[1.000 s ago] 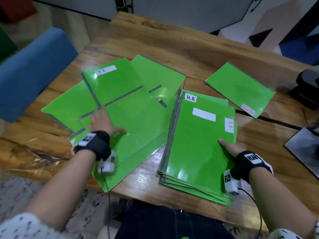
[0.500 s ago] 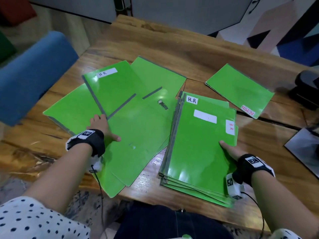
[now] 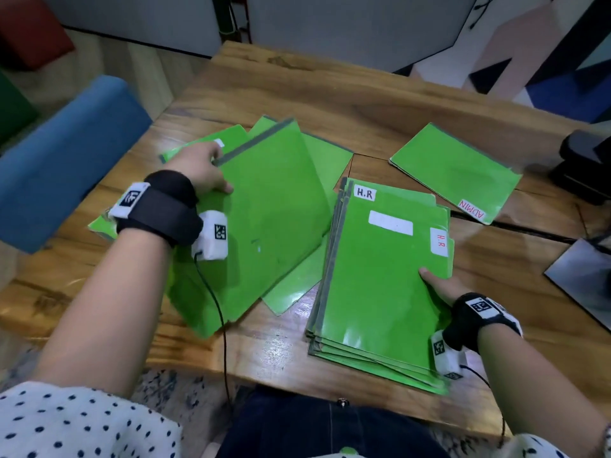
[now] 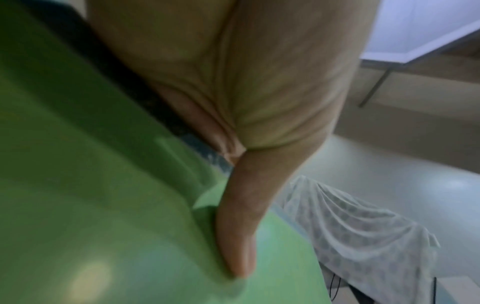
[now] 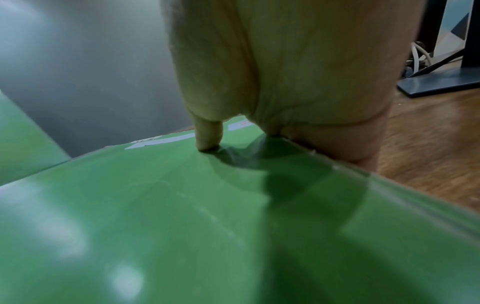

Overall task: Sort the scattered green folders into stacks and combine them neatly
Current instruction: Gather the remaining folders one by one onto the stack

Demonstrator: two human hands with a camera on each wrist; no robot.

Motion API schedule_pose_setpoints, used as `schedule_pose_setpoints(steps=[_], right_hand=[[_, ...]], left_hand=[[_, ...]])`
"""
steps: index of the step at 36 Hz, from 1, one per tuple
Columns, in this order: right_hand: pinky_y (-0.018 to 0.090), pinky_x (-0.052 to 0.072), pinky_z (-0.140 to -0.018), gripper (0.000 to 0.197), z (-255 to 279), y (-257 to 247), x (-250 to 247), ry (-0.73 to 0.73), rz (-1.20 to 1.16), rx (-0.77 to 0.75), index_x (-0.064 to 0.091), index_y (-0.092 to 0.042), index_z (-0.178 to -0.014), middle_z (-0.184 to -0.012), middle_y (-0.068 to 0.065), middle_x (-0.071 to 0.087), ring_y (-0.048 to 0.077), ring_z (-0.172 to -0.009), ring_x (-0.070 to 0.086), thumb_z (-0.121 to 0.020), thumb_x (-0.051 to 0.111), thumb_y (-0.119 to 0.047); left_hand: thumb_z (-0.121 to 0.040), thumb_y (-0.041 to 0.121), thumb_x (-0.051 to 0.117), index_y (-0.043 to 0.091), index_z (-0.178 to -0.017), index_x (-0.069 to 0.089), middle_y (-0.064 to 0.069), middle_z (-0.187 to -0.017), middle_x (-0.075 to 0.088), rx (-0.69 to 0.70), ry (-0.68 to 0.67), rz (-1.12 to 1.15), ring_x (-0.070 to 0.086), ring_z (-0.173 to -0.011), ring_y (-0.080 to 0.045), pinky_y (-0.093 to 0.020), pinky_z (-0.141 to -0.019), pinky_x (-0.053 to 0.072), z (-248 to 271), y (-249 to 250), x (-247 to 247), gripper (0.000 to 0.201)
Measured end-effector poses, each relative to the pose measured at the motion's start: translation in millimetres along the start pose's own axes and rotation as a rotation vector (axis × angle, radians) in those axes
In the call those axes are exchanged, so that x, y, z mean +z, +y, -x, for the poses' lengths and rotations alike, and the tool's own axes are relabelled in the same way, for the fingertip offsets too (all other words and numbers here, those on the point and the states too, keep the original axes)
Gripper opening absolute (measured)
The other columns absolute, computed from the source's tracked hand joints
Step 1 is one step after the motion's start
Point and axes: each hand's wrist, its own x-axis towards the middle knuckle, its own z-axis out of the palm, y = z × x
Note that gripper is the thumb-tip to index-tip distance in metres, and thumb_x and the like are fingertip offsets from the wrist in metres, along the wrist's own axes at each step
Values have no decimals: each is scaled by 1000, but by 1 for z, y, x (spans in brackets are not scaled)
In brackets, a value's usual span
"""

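Folders: loose fan (image 3: 264, 206) by table's (image 3: 396, 104) left edge; stack (image 3: 380, 285) at front edge; one apart (image 3: 453, 170) toward far right corner. Left hand (image 3: 201, 175) pinches fan's grey spine edge, thumb on top. Right hand (image 3: 441, 287) clamps stack's right edge. Probably light, glossy, slippery, bendy: grip spines.

Office: labelled folders (image 3: 390, 269), monitor stand (image 5: 439, 82)

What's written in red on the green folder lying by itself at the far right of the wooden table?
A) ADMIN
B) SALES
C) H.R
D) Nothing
A: the lone green folder, lying apart from the others on the wooden table, bears a white corner label that reads ADMIN in red.
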Motion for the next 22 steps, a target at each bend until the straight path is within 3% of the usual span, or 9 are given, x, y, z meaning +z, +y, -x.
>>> schedule_pose_setpoints(steps=[3, 5, 8, 10, 11, 13, 15, 18, 22], right_hand=[[47, 40, -104, 60, -2, 2, 0, 1, -29, -14, 48, -3, -131, -132, 20, 55, 36, -116, 55, -88, 59, -44], [48, 41, -103, 61, -5, 5, 0, -6, -31, -16, 48, -5, -131, -131, 20, 55, 36, -115, 56, -87, 59, -46], [50, 41, -103, 64, -10, 8, 0, -18, -30, -19, 48, -7, -132, -131, 19, 56, 35, -114, 57, -86, 59, -51], [50, 41, -103, 66, -12, 9, 0, -23, -22, -20, 46, -8, -133, -131, 18, 55, 35, -114, 56, -85, 58, -52], [50, 41, -103, 67, -14, 11, 0, -24, -23, -17, 45, -8, -134, -132, 18, 55, 35, -115, 56, -85, 58, -53], [49, 41, -102, 70, -18, 13, -1, -27, -14, -3, 44, -8, -134, -131, 18, 54, 34, -115, 55, -84, 58, -55], [51, 42, -101, 74, -26, 17, -2, -28, 1, -7, 45, -9, -133, -130, 18, 56, 34, -112, 57, -81, 58, -60], [51, 41, -102, 77, -41, 26, -5, -26, 32, -15, 45, -9, -135, -132, 17, 55, 34, -113, 57, -80, 57, -62], [47, 37, -106, 68, -17, 12, -4, -46, 63, -35, 42, -9, -138, -138, 15, 50, 33, -121, 53, -88, 54, -53]], left_hand=[[-74, 14, 79, 3, -110, 55, -17, -108, 59, 9, 75, 114, 56, -95, -30, -35, -78, 42, -12, 5, -12, 45], [-76, 12, 77, 1, -116, 56, -17, -109, 63, 7, 90, 246, 57, -92, -25, -33, -80, 44, -19, 5, -16, 47], [-82, 2, 69, 4, -116, 57, -3, -85, 69, -26, -13, 557, 60, -71, -17, -24, -67, 54, -27, 6, -13, 37], [-84, 0, 66, 12, -108, 59, 9, -63, 68, -54, -113, 651, 59, -62, -11, -19, -59, 51, -30, 7, 1, 28], [-84, 3, 67, 14, -110, 58, 10, -65, 68, -70, -158, 639, 58, -67, -14, -23, -66, 49, -32, 6, 11, 30], [-82, 8, 71, 8, -127, 53, -3, -92, 67, -98, -204, 521, 54, -84, -20, -31, -80, 45, -37, 0, 35, 49], [-80, 11, 73, 1, -129, 52, -14, -112, 62, -109, -214, 312, 51, -91, -22, -36, -88, 45, -43, -8, 59, 54], [-83, 17, 71, -5, -124, 54, -19, -115, 61, -147, -251, 100, 49, -89, -23, -39, -91, 45, -47, -24, 90, 50], [-85, 25, 69, -1, -124, 54, -20, -119, 62, -163, -298, 37, 52, -87, -26, -39, -87, 47, -44, -43, 113, 50]])
